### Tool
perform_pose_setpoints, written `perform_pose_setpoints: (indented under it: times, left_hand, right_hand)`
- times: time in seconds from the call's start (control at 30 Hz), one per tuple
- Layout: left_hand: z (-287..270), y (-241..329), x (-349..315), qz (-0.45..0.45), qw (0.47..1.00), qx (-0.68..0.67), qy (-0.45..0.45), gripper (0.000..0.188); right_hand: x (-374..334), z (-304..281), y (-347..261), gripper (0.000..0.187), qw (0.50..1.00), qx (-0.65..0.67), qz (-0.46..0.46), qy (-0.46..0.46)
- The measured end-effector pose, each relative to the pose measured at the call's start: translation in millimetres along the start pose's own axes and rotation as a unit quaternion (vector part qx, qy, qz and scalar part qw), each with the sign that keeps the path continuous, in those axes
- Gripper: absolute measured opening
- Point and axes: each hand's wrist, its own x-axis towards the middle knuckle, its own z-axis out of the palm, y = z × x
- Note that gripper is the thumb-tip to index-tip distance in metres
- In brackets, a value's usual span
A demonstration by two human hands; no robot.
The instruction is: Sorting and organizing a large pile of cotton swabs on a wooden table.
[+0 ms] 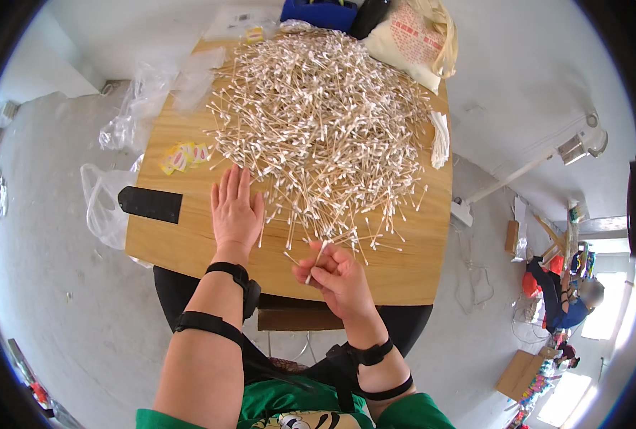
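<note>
A big heap of cotton swabs with white tips and wooden sticks covers the middle and far part of the wooden table. My left hand lies flat at the heap's near left edge, fingers stretched out and pointing away from me, fingertips by the outermost swabs. Nearer the table's front edge, my right hand is closed in a pinch on a few cotton swabs. Their white ends stick out between thumb and fingers; how many it holds is hard to make out. Loose swabs lie just beyond it.
Left of the heap lie small yellow packets, a black flat strip and clear plastic bags. A white bundle lies at the right edge; a cloth bag and blue container stand at the back. Another person sits far right.
</note>
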Motion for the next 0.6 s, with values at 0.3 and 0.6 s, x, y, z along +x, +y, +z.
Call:
perform_pose_setpoints:
  times: [0.3,0.6]
  left_hand:
    - [-0.5,1.4,-2.5,-0.004,1.0,-0.004,0.006,0.054]
    - [-1.4,0.9,-4.4,0.024,1.0,-0.012,0.013,0.048]
  right_hand:
    - [-32.8,-32.6,41.6,0.022,0.923,-0.318,0.202,-0.076]
    - [-47.6,-46.7,68.9,0.025,0.875,-0.442,0.194,-0.027]
